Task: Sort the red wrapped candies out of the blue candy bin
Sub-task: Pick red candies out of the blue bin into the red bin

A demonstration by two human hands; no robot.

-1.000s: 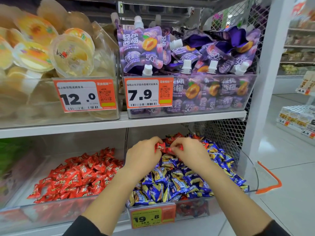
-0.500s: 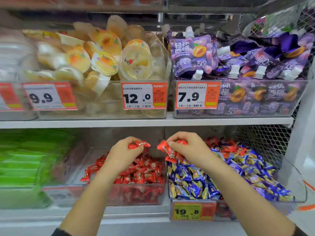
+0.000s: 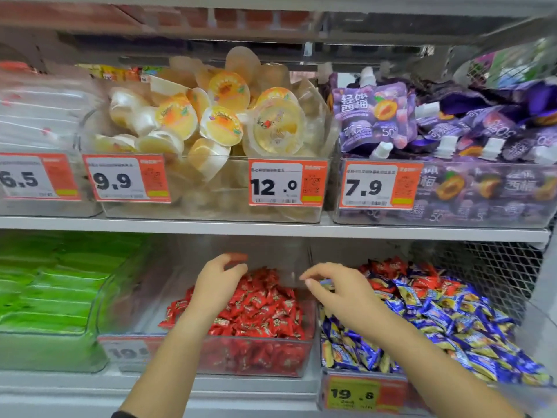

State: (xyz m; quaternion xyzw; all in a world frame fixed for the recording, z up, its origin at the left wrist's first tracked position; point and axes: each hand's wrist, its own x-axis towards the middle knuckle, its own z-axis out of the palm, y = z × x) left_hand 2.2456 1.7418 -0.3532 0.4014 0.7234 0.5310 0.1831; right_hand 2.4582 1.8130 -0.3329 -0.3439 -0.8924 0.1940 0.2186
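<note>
where white shelf [image 3: 271, 229] spans, clear bins, price tags [image 3: 287, 182]

Jelly cups [image 3: 223, 122] and purple pouches [image 3: 376, 113] fill upper-shelf bins.

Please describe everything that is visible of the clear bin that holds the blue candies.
The blue candy bin is a clear, plastic-looking tub on the lower shelf, at the right, beside the bin of red candies. It is heaped with blue and yellow wrapped candies, with red wrapped candies lying at the back of the heap. An orange price tag reading 19.8 is on its front wall. The right hand hovers over its left part, fingers bent.
</note>
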